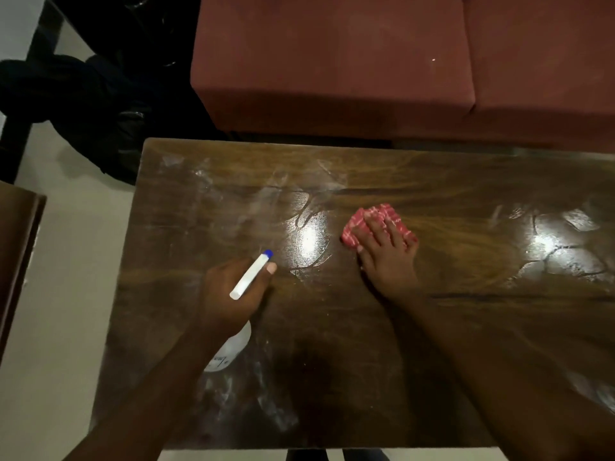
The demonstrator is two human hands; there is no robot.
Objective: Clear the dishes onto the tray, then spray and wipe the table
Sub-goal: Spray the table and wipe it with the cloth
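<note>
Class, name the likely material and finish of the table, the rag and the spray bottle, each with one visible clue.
Table: probably varnished wood; grain streaks, glossy glare.
Rag: soft woven cloth, red and white; bunches under the right hand.
Spray bottle: likely matte white plastic, blue nozzle tip; held by the left hand.

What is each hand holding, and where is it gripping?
The left hand grips a spray bottle around its neck, under the white spray head. The right hand presses flat on a red cloth, fingers spread over it, not clasping it.
</note>
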